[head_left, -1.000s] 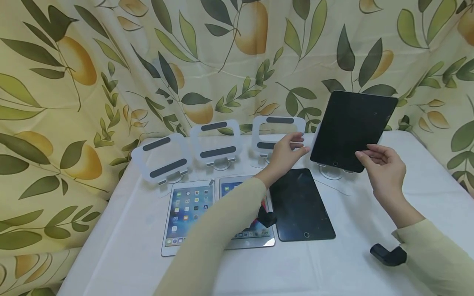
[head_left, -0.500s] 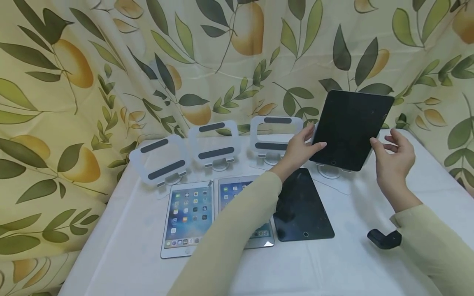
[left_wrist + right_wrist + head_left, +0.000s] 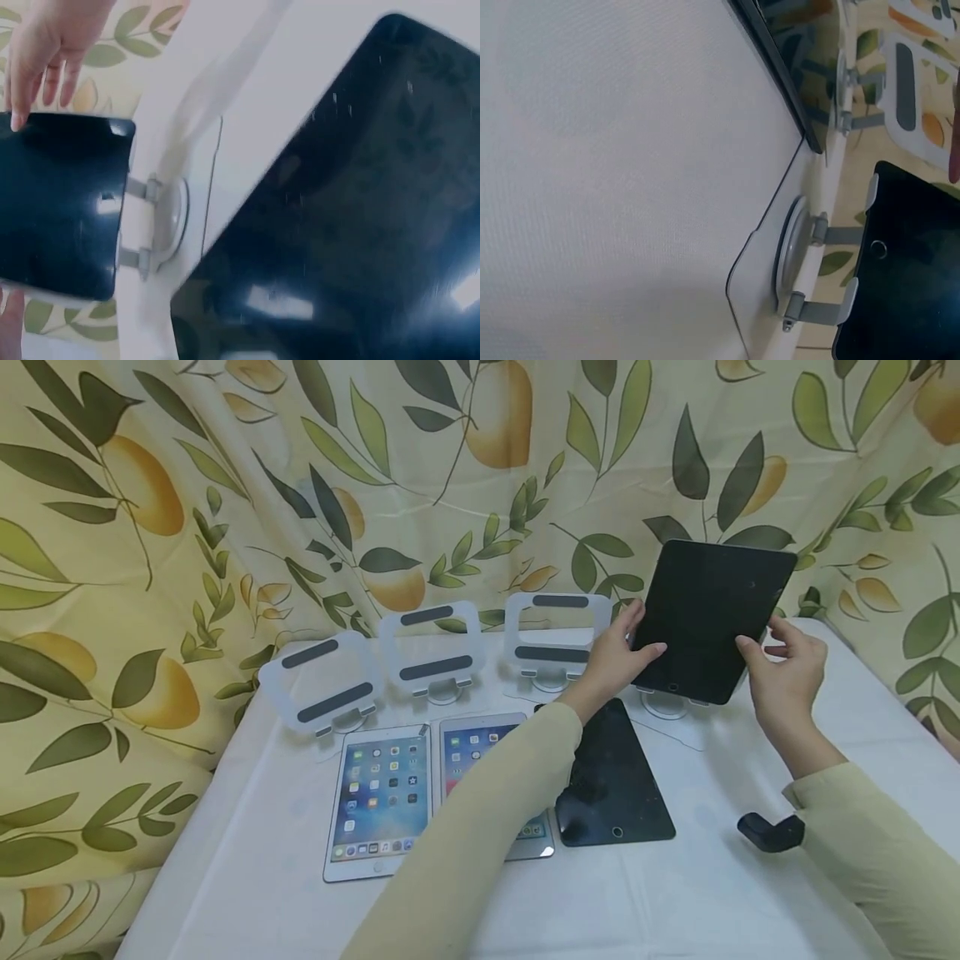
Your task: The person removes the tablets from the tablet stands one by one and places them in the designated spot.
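Note:
A black tablet [image 3: 712, 618] stands tilted back in a white tablet stand [image 3: 663, 704] at the right. My left hand [image 3: 617, 653] holds its left edge, thumb over the front, fingers toward the back. On the opposite edge my right hand [image 3: 791, 681] pinches it, thumb in front. The right wrist view shows the tablet's lower edge [image 3: 915, 262] resting in the stand's clips [image 3: 848, 300]. In the left wrist view the right hand [image 3: 60, 41] touches the tablet's side, above the stand's round base [image 3: 172, 217].
Three unloaded stands [image 3: 322, 683] line the back left. Before them lie two white-framed tablets with app icons [image 3: 378, 797], the second partly under the left sleeve [image 3: 480, 827], and another black tablet [image 3: 618, 777]. A patterned curtain [image 3: 450, 485] hangs behind the white-covered table [image 3: 247, 860].
My left hand has moved right from beside the tablet onto its left edge. The right hand shifted up along the right edge and closed in on it. The tablet hardly moved.

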Demonstrator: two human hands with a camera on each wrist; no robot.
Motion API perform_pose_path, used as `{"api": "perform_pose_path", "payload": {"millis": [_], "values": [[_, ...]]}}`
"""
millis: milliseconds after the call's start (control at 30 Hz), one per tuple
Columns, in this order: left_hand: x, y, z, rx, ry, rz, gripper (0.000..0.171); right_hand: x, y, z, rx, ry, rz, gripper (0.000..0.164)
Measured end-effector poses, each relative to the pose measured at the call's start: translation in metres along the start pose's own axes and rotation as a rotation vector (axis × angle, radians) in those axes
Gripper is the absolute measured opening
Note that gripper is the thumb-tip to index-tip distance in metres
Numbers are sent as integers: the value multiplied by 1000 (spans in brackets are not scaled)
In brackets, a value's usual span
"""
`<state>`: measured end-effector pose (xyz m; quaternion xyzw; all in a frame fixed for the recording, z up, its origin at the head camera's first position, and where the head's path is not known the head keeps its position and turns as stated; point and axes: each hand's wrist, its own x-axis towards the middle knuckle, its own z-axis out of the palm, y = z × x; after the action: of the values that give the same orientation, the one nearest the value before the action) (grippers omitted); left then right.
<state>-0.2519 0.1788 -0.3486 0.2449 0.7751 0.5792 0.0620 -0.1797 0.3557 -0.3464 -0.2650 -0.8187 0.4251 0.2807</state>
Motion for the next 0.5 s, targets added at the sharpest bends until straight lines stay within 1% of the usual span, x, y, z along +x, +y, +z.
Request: {"api": "perform_pose_path", "payload": {"millis": [100,200,300,400,500], "values": [[-2,2,6,-75,46,8,68,0,1,-2,10,12,-4,46],[-4,3,10,-125,97,27,65,0,2,-4,40,12,-22,37],[-3,5,11,-115,139,36,61,-1,4,-8,95,-6,-43,28],[-1,7,8,-96,174,38,54,-2,5,-10,167,-20,-61,30],[2,9,5,-86,192,31,48,-5,4,-9,216,-10,-77,32]]}}
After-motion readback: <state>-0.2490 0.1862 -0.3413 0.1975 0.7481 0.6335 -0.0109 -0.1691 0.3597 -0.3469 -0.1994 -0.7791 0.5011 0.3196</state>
